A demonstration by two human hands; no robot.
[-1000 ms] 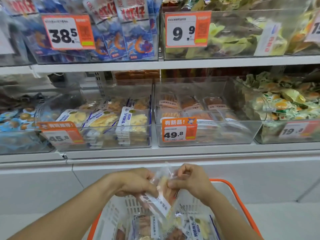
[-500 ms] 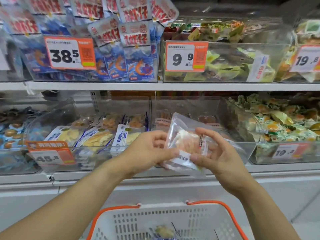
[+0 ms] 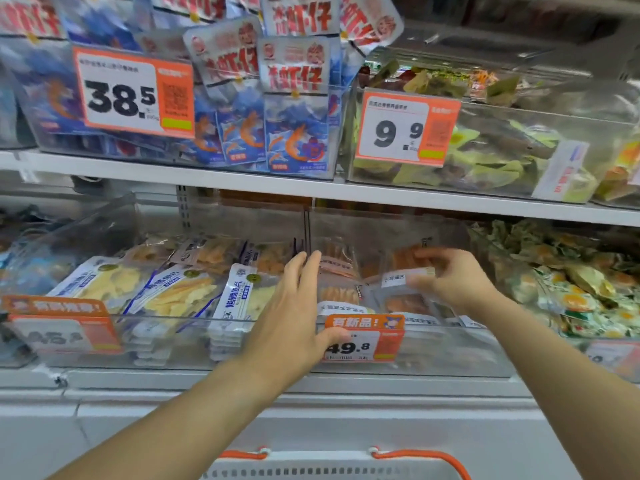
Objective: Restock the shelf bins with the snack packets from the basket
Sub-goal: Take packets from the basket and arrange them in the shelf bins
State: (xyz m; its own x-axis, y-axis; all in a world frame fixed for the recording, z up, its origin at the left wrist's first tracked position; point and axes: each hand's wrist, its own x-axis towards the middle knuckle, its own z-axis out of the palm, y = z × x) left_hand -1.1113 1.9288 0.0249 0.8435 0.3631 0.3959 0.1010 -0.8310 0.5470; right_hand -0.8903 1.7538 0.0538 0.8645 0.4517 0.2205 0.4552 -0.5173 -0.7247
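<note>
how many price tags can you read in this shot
3: the 38.5 tag upper left, the 9.9 tag upper right, the 49.8 tag lower middle. Others are blurred or cut off.

Right hand point(image 3: 453, 278) over clear bin point(image 3: 450, 355) tagged 49.8, fingers pinching snack packet point(image 3: 408, 277) above the orange-filled packets stacked inside. Left hand point(image 3: 294, 306) open, fingers straight, at the bin's front left corner, thumb against price tag point(image 3: 363, 337). White basket point(image 3: 332, 469) with orange handles at bottom edge, below the shelf.
</note>
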